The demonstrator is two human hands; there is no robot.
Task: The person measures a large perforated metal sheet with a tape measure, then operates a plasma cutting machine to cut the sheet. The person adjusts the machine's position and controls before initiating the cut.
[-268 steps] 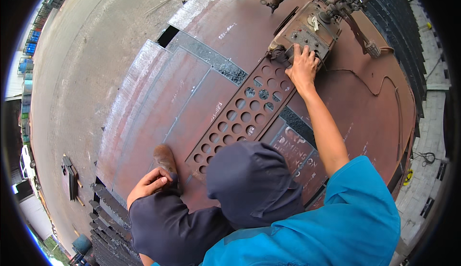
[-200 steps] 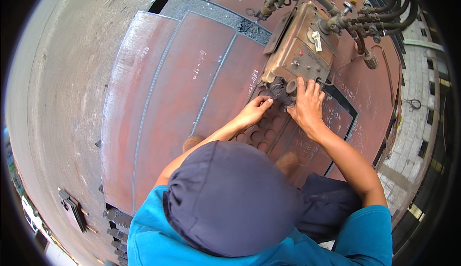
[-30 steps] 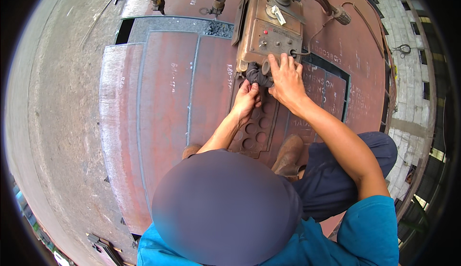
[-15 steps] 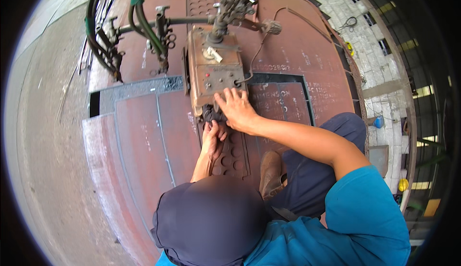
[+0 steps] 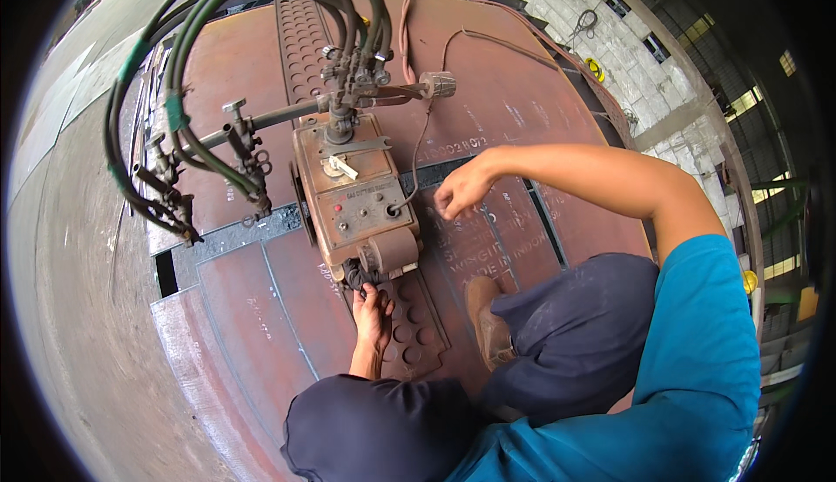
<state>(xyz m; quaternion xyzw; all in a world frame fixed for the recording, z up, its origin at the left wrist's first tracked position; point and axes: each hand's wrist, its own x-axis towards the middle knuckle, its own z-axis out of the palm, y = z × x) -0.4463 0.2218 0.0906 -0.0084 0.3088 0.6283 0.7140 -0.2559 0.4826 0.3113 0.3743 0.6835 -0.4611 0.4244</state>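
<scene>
A worn, tan gas cutting machine sits on a perforated metal track. My left hand is closed, its fingertips on a dark, lumpy part at the machine's near end. Beside that part is a brown cylindrical housing. My right hand is off the machine, just to its right above the steel plate. Its fingers curl downward, and their tips are partly hidden, so I cannot see whether anything is in them. The machine's top carries a white lever and a small red button.
Two cutting torches hang from a crossbar left of the machine, with thick dark hoses arching above. A thin cable runs down to its panel. Reddish steel plate lies underneath, with dark cut gaps. My boot rests at the right.
My right hand has left the machine's near end and moved right, uncovering the brown cylinder. My left hand stays at the dark part. The view has shifted, showing more hose.
</scene>
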